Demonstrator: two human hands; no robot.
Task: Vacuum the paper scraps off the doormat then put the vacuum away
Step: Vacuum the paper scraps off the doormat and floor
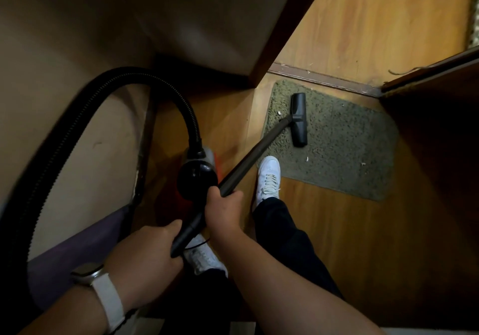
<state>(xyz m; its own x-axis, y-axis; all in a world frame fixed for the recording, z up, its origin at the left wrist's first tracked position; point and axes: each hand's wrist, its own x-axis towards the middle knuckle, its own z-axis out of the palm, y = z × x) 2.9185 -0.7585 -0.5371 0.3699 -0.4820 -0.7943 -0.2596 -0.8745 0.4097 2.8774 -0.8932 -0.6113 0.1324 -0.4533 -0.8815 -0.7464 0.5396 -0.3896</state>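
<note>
Hands [223, 211] gripping wand [248, 158], nozzle [299, 119] on doormat [344, 153]

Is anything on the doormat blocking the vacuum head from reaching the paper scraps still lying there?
Nothing visible does. The vacuum head sits on the doormat, and the scraps near its left end, below it and toward the right lie on open pile. The white shoe only touches the mat's near-left corner.
</note>
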